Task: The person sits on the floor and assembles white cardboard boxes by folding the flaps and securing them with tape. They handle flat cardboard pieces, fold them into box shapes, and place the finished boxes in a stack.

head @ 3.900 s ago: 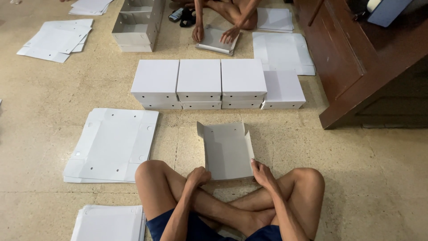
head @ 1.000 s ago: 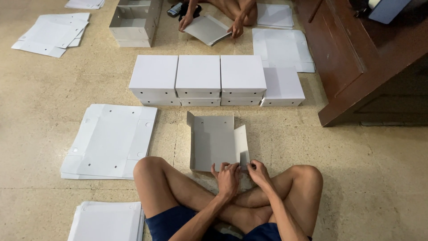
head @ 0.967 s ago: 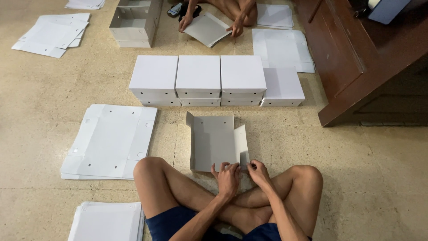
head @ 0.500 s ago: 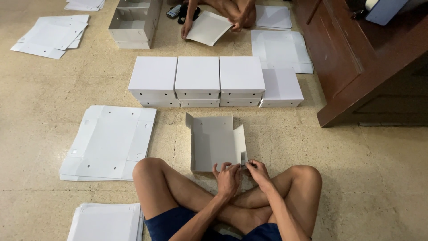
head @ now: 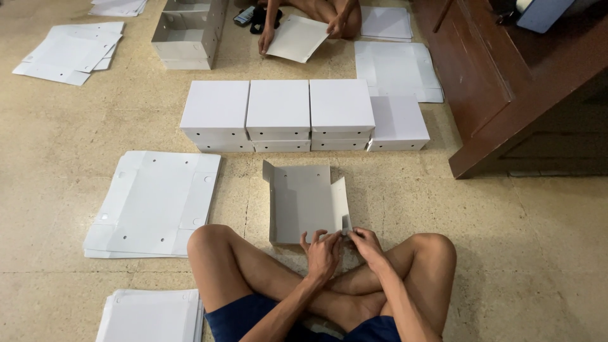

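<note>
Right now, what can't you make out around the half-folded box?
Head view only:
- Near-right corner tab of the grey box: covered by the left hand and right hand, so each grip is unclear.
- Flat sheets at bottom left: cut off by the frame edge.
- Other person's hands at top: body cropped.
- Dark items beside them: too small.

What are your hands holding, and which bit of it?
Both hands, left hand and right hand, pinch the near right corner of the half-folded grey cardboard box, at its small corner flap.
</note>
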